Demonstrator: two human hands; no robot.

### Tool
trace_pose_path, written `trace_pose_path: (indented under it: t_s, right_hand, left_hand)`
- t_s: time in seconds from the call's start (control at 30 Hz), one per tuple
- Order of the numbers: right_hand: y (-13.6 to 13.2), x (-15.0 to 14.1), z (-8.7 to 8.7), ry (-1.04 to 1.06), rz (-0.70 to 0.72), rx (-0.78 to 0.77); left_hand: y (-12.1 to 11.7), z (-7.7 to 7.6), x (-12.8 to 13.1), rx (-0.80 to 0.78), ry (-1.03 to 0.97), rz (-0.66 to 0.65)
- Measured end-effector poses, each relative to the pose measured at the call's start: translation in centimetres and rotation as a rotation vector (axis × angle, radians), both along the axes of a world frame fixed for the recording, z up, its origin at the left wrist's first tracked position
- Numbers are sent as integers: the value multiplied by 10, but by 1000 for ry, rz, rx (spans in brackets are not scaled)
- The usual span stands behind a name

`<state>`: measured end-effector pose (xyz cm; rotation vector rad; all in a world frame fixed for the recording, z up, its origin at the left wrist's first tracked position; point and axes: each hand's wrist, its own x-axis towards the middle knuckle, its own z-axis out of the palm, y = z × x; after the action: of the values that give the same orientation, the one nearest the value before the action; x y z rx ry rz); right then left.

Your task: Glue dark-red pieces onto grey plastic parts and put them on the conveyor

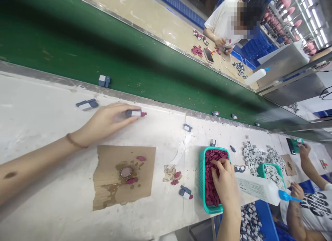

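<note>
My left hand [112,119] is closed, thumb and fingers pinching a small dark grey and white plastic part [135,113] with a dark red tip, held above the white table. A similar grey part [87,104] lies by the wrist. My right hand [225,180] reaches into a teal basket [201,178] full of small dark red plastic pieces [214,196]. Its fingers curl among them; whether they grip one is unclear. Between the hands, a cardboard sheet [107,164] carries wet stains, a round beaded cap [125,172] and two dark red pieces [131,180].
A green conveyor belt [124,68] runs along the table's far side, carrying grey parts. White pieces [252,158] are heaped right of the basket. A bottle with a blue nozzle [261,189] lies beyond my right hand. Co-workers sit opposite [220,19] and at right [311,206].
</note>
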<state>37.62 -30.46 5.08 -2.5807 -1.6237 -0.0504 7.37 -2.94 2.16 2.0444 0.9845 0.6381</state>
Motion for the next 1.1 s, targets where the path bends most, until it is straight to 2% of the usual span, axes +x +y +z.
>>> trace_pose_path:
  t_s: [0.1, 0.17, 0.3, 0.4, 0.47, 0.53, 0.67, 0.73, 0.87, 1.03, 1.1]
  right_hand:
    - [1, 2, -1, -7, -8, -39]
    - [3, 3, 3, 66, -10, -10]
    - [3, -2, 8, 431, -97, 172]
    - [2, -14, 6, 774, -244, 370]
    - [4, -24, 4, 972, -296, 466]
    - [10, -36, 2, 1143, -311, 492]
    - [29, -60, 0, 1466, -282, 443]
    - [41, -71, -2, 1573, -271, 409]
    - [65, -91, -13, 1606, -250, 324]
    - [92, -120, -31, 1578, -98, 156]
    - [99, -131, -36, 1484, -26, 129]
  left_hand:
    - [33, -14, 27, 114, 77, -49]
    - [51, -27, 42, 168, 98, -56]
    - [75, -48, 56, 328, 127, -87]
    - [88, -54, 45, 439, 179, -16]
    - [96, -54, 32, 457, 251, 75]
    - [102, -52, 19, 432, 337, 122]
    - [109, -44, 4, 389, 436, 91]
    - [109, -40, 4, 359, 432, 135]
    - [105, -32, 7, 152, 279, 245]
    - [91, -21, 5, 29, 73, 245]
    - [77, -18, 1, -52, -43, 244]
